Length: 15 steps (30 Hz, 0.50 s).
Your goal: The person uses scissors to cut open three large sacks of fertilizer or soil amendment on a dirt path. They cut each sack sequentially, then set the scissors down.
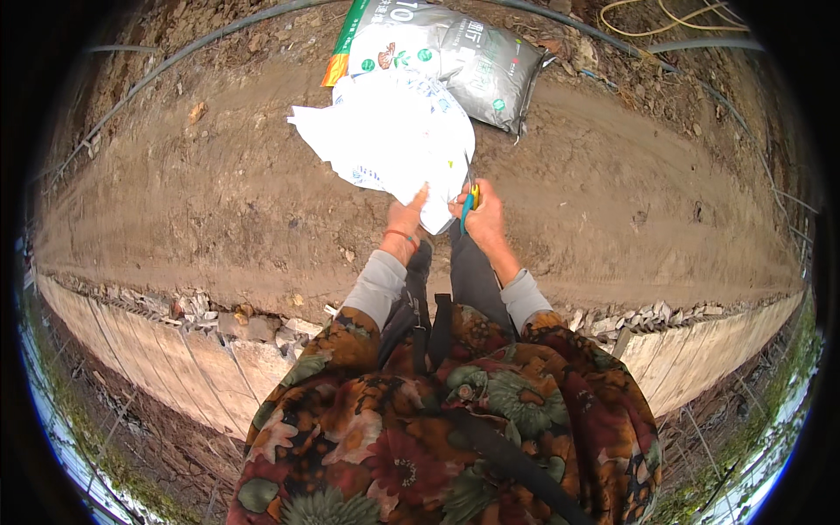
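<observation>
A bright white plastic sack [400, 128] with blue print hangs in front of me, its near corner pulled towards my legs. My left hand [405, 220] grips the sack's near edge, thumb on top. In my right hand [484, 213] is a pair of scissors [470, 197] with teal and yellow handles. Their blades point away from me along the sack's right edge; whether they are spread cannot be made out. The right fingertips also touch the sack's corner. Behind the sack lies a full silver fertilizer-type bag [492, 72] with a green and orange end, bearing print.
A dirt path [230, 177] runs left to right underfoot. Beyond it a grey hose [216, 36] curves along rough soil, with a yellow tube [676, 23] at upper right. Stone rubble [256, 325] and a concrete panel edge [151, 341] lie on the near side.
</observation>
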Available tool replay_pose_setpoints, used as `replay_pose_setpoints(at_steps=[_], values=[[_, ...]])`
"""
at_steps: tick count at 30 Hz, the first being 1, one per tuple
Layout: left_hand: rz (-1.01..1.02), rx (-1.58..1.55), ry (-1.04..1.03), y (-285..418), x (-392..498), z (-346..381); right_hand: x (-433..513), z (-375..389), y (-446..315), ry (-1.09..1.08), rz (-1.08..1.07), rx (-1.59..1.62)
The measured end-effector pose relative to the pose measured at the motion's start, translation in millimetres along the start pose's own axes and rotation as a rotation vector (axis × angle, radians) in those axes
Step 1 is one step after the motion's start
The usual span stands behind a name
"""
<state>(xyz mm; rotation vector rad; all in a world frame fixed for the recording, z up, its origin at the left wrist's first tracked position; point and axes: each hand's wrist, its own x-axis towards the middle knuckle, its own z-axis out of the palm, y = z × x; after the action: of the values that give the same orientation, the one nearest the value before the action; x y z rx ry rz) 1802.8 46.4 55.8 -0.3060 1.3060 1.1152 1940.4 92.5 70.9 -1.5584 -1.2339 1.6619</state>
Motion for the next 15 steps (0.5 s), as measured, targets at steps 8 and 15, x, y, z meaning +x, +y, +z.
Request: replay_pose_setpoints(at_steps=[8,15], values=[[0.031,0.235,-0.059,-17.4,-2.7,-10.9,-15.1,-11.4,1.5,0.104,0.031,0.212],[0.128,0.205,-0.059,-46.2,8.2,-26.5,-8.5,-32.7,14.1,0.119,0.112,0.329]])
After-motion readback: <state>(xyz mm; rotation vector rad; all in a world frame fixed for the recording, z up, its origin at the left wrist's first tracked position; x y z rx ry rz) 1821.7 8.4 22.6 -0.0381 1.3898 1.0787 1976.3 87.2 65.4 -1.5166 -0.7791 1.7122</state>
